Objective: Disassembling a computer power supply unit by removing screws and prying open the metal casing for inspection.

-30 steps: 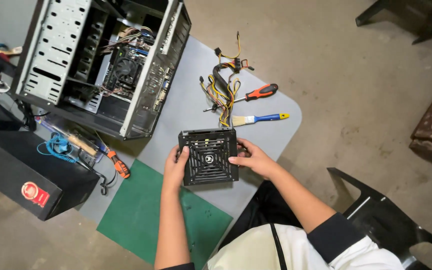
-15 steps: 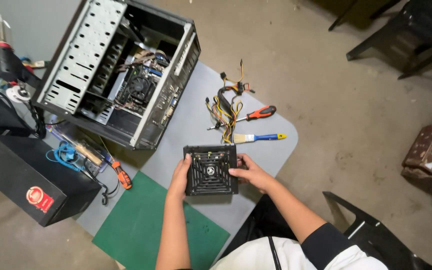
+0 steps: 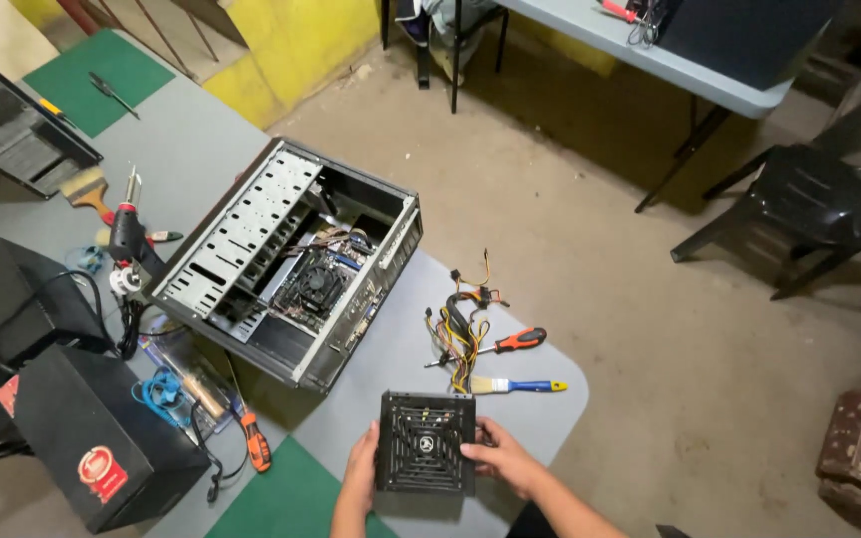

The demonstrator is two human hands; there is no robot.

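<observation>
Both your hands clasp the black power supply (image 3: 427, 442) at the near table edge: left hand (image 3: 360, 468) wrapped on its left side, right hand (image 3: 499, 458) with fingers curled around the right. Just beyond lie a paintbrush (image 3: 516, 386), a red-handled screwdriver (image 3: 506, 343) and a bundle of cables (image 3: 460, 329). Farther left stands the open computer case (image 3: 291, 261).

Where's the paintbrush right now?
In the head view, the paintbrush lies on the table, just right of the cable bundle, below the red-handled screwdriver and up-right of the power supply.
</observation>
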